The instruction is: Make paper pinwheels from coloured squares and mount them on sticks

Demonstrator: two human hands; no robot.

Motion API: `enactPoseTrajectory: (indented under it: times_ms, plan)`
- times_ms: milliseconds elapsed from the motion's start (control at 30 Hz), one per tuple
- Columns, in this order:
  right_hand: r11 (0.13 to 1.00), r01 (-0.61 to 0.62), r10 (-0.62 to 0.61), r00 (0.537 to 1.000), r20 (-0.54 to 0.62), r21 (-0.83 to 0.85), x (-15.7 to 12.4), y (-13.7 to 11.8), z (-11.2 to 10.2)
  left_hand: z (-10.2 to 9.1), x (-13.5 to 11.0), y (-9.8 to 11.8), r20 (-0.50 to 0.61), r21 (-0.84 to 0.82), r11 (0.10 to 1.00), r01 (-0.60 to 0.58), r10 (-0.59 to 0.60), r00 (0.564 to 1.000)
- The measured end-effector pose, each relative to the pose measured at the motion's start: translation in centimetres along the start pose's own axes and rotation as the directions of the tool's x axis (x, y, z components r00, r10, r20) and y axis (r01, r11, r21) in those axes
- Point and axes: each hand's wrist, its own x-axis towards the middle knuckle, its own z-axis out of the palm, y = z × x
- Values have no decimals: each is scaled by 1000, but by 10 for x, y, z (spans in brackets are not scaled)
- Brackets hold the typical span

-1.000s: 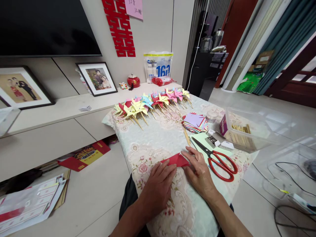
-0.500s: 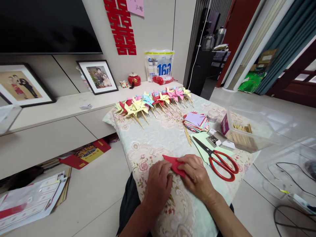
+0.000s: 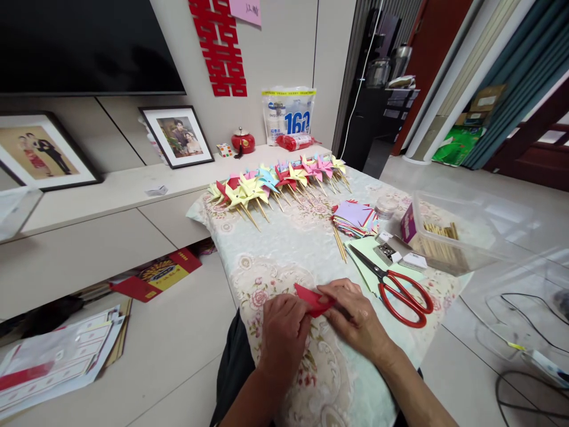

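Note:
A folded piece of red paper [image 3: 313, 299] lies at the near part of the cloth-covered table, between my two hands. My left hand [image 3: 287, 326] pinches its left side, fingers curled. On the right side, my right hand [image 3: 353, 314] grips the paper between thumb and fingers. Red-handled scissors [image 3: 395, 287] rest to the right on pale green paper sheets [image 3: 363, 270]. Beyond them sit a stack of coloured paper squares [image 3: 354, 216] and a few thin wooden sticks [image 3: 339, 245]. Finished paper pinwheels [image 3: 275, 181] on sticks line the table's far side.
A clear plastic box [image 3: 453, 237] with wooden sticks stands at the table's right edge. Small open boxes with metal pins [image 3: 388, 252] and a round clear jar [image 3: 386, 206] are close to it. Behind is a white cabinet [image 3: 120, 184] with framed photos. Cables [image 3: 511, 379] run over the floor.
The red paper now looks narrower and more folded over. My right hand's fingers have shifted along its upper edge; my left hand has moved slightly. The view has shifted a little.

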Motion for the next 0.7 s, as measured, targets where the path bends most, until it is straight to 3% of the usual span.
enactPoseTrajectory:
  times_ms: [233,367,700]
  plan:
    - [999,-28,27,998,51,22,1,-2,-2,-1,0,4,-75,-9,1000,12,-13,997]
    - [999,-49,47,996,79,24,1,-2,-2,-1,0,3,-54,-17,999,44,-45,998]
    - [984,-172,170,984,55,40,1,5,4,11,3,1,-117,36,989,141,-136,984]
